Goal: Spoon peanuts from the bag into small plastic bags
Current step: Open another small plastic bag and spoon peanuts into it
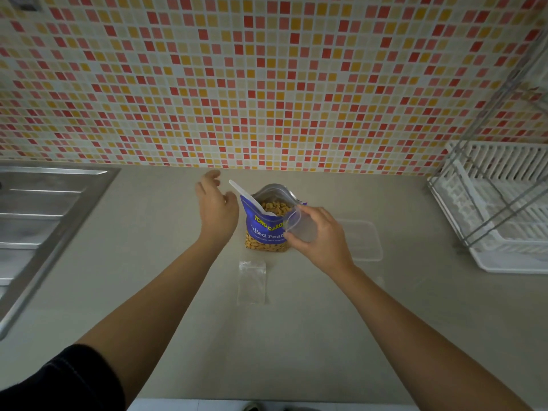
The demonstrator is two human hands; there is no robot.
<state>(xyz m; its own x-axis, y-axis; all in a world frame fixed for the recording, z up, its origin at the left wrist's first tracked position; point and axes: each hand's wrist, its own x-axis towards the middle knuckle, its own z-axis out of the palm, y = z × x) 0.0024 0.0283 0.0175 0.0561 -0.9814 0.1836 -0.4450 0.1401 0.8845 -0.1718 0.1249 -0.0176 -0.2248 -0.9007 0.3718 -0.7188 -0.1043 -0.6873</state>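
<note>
Standing blue bag (262, 231) lettered "TONG GARD", "lted Pean"

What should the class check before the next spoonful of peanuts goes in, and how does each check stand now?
1. Blue foil peanut bag upright, mouth open: ok.
2. White plastic spoon resting inside it, handle sticking out: ok.
3. Left hand gripping the spoon: not ok; it is open beside the handle.
4. Right hand holding a small clear plastic bag beside the peanut bag's mouth: ok.
5. That small bag's mouth spread open: cannot tell.
6. Spare clear plastic bag lying flat on the beige countertop: ok.
</note>
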